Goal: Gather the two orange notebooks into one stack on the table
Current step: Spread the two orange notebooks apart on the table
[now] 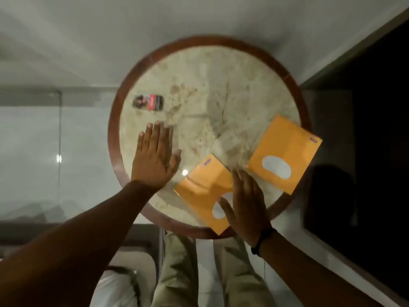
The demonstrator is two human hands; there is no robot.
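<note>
With the right hand point(245, 200) laid flat, fingers together, the near notebook point(202, 191) could be pushed off the counter point(199, 96) edge

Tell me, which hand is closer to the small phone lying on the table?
The left hand: its fingertips lie just short of the phone. The right hand is far across the table, over an orange notebook.

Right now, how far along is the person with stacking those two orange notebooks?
Nothing is stacked yet. The two lie apart on the round table: the far notebook near the right rim, untouched. In hand: the right hand, flat and open, partly covers the near notebook. The left hand is spread over bare tabletop. Left: bringing one notebook onto the other.
</note>
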